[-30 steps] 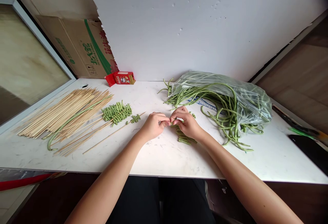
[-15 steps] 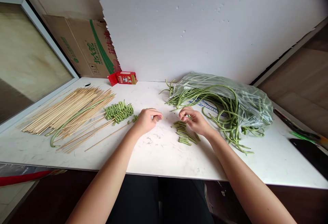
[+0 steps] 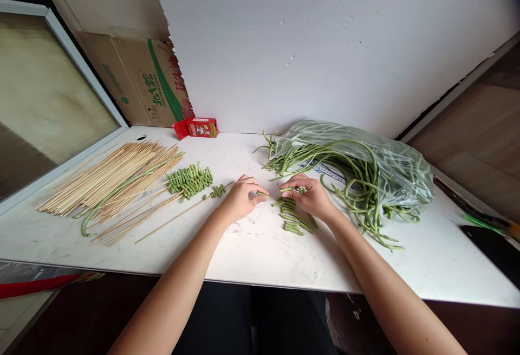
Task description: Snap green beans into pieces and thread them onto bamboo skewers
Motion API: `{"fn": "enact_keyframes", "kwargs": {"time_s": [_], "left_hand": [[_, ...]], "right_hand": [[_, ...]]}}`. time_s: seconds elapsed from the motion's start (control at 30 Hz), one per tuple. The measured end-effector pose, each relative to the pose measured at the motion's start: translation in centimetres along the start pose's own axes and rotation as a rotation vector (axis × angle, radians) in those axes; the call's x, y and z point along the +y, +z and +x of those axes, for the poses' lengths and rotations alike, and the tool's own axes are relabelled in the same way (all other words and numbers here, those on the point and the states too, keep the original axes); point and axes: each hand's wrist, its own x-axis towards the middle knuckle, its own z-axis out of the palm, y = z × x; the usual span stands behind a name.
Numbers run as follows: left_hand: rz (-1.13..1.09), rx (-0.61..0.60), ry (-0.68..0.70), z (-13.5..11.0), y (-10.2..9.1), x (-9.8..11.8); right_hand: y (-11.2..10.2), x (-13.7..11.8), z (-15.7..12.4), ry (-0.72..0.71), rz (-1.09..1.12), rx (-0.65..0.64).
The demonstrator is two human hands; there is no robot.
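Cut bean pieces (image 3: 293, 218) lie mid-table between my hands. My left hand (image 3: 239, 201) pinches one bean piece (image 3: 262, 194), and my right hand (image 3: 312, 198) pinches another. Around them are the white tabletop (image 3: 260, 260), skewers (image 3: 109, 179), bagged long beans (image 3: 357, 165) and a white wall (image 3: 325, 46).

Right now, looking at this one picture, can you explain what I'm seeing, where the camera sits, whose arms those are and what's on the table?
There is no machine here. A person works with bare hands, and the camera sits on their head, looking forward and down. The left hand pinches a short bean piece. The right hand rests at a pile of cut pieces; its grip is unclear. On the white table lie bamboo skewers, a skewered bean bundle, a plastic bag of long beans and a small red carton.
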Motion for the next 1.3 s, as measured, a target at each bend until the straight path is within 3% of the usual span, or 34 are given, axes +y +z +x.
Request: {"fn": "enact_keyframes", "kwargs": {"time_s": [0.17,0.37,0.57,0.7,0.8,1.03,1.3], "left_hand": [[0.060,-0.043,-0.030,0.0,0.0,-0.1],[0.112,0.075,0.017,-1.0,-1.1,0.6],[0.327,0.204,-0.046,-6.8,-6.0,1.5],[0.545,0.262,-0.190,-11.2,-9.5,0.5],[0.655,0.290,-0.269,-13.6,-11.1,-0.4],[0.739,0.291,-0.331,-16.1,-11.6,-2.0],[0.583,0.340,-0.292,-16.5,-11.3,-3.0]], "right_hand": [[0.1,0.1,0.0,-0.029,-0.044,-0.016],[-0.1,-0.1,0.1,-0.065,-0.072,-0.035],[-0.1,0.4,0.2,-0.088,-0.081,-0.070],[-0.2,0.7,0.3,-0.081,-0.109,-0.068],[-0.3,0.8,0.4,-0.070,-0.120,-0.051],[-0.5,1.3,0.4,-0.033,-0.139,0.005],[-0.4,1.3,0.5,0.016,-0.150,0.012]]}}
